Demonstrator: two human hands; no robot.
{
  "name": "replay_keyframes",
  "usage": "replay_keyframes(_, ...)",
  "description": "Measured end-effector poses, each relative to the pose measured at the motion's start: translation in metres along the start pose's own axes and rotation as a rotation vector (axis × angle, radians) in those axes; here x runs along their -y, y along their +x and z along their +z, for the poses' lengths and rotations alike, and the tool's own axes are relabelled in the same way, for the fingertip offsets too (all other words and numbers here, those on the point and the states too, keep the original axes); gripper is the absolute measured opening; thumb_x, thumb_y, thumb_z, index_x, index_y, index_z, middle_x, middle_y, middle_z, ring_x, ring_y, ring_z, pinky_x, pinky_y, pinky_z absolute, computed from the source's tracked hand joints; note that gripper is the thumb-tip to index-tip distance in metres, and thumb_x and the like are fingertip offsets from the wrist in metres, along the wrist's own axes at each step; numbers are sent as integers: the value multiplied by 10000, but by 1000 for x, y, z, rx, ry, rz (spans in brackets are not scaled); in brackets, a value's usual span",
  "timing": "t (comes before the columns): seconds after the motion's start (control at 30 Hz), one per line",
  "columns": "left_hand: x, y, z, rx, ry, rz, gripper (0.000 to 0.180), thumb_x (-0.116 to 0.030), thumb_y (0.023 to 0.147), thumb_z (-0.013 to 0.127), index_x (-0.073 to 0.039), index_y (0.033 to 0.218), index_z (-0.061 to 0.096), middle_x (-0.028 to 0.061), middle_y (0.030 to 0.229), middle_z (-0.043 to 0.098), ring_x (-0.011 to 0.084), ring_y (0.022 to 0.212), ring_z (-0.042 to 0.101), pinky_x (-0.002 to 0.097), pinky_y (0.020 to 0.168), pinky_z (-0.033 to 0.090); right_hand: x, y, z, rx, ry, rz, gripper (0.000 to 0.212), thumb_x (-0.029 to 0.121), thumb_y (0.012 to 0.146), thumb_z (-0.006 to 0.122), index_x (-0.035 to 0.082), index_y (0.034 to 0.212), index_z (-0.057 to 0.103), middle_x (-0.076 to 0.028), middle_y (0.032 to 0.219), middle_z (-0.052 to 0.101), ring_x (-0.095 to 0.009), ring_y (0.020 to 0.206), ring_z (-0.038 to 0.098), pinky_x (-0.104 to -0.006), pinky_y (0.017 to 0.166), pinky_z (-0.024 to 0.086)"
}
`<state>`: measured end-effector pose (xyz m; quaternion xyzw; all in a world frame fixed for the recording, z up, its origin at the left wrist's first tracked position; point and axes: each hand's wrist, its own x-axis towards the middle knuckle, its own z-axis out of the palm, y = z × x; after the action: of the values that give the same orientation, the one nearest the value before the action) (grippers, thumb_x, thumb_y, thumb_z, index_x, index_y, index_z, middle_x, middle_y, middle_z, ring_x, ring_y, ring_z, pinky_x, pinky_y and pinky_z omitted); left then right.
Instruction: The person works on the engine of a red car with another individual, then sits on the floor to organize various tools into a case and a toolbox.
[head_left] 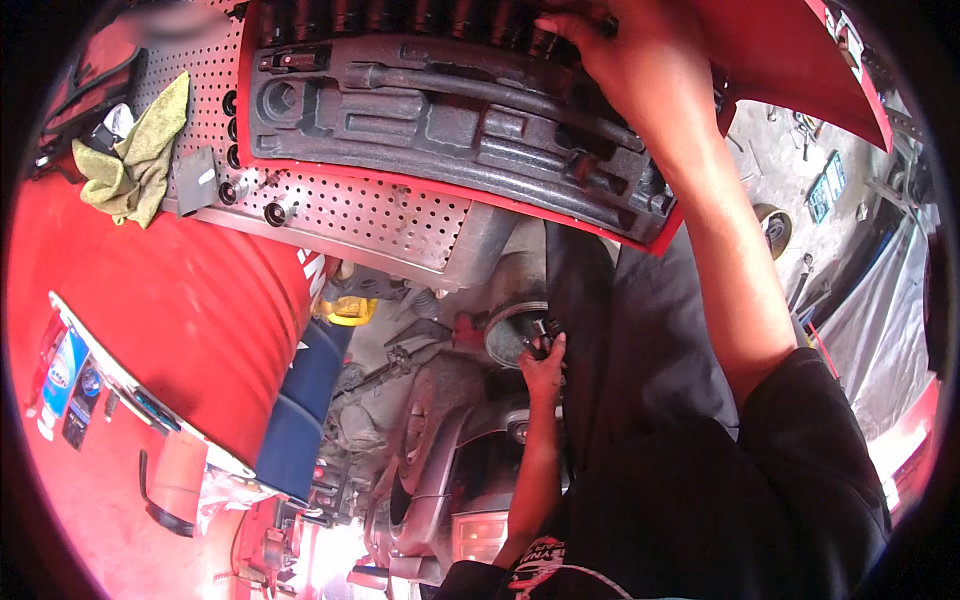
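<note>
A red tool case [455, 178] with a dark moulded tray [400, 118] lies open at the top. Along its far side runs a row of black sockets [462, 18]. My right hand [625, 50] reaches over the tray, its fingertips closed at a socket [543, 42] in that row; some of its fingers are cut off by the picture's edge. Lower down, beside my dark trousers, my left hand [543, 368] is closed around a few small dark and shiny metal pieces [545, 330] that look like sockets. Several tray recesses hold no tool.
The case rests on a perforated metal shelf [370, 215], where loose sockets [280, 211] and a yellow-green cloth [135, 165] lie. Red [215, 310] and blue [300, 410] drums stand left. A metal cylinder [500, 330] and a vehicle part with a lamp [478, 535] are below.
</note>
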<state>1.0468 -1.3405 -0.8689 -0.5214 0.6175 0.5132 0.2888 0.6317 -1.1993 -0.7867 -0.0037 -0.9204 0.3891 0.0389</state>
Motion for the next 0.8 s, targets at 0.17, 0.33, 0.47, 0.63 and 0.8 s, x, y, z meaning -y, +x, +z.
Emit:
replay_keyframes(0.17, -9, -1, -15, 15, -73, 75, 143, -184, 853, 752, -65, 829, 676, -53, 687, 575, 48, 562, 490, 247, 517, 403, 15, -27, -13, 170, 763, 527, 246, 162, 920, 631, -34, 1069, 627, -132, 864, 659, -254, 766, 639, -346, 674, 514)
replay_keyframes(0.33, -2, 0, -41, 48, -126, 156, 143, -100, 868, 684, -91, 792, 563, -29, 643, 535, 76, 513, 478, 249, 480, 370, -12, -50, -34, 335, 1576, 779, 541, 358, 962, 483, -113, 1226, 511, -253, 1192, 565, -326, 1060, 609, -395, 930, 529)
replay_keyframes(0.47, -64, -24, -60, 172, -298, 157, 87, -92, 874, 629, -73, 905, 550, -14, 647, 515, 92, 506, 470, 268, 458, 378, -14, -60, -38, 374, 1685, 863, 574, 315, 940, 432, -178, 1226, 498, -305, 1246, 549, -405, 1133, 584, -450, 1005, 487)
replay_keyframes(0.63, -150, -37, -65, 223, -770, 175, 261, -231, 915, 569, -48, 1098, 534, 17, 746, 520, 95, 528, 413, 262, 490, 331, 16, -74, -54, 518, 1726, 814, 510, 359, 930, 522, -82, 1179, 581, -257, 1241, 584, -352, 1146, 602, -417, 985, 502)
replay_keyframes(0.8, -242, -70, -69, 874, -1060, 327, 326, -293, 963, 569, -25, 1144, 533, 1, 732, 456, 81, 504, 405, 234, 498, 332, 65, -101, -84, 790, 911, 486, 390, 303, 945, 565, -18, 1160, 621, -103, 965, 693, -143, 778, 637, -263, 684, 501)
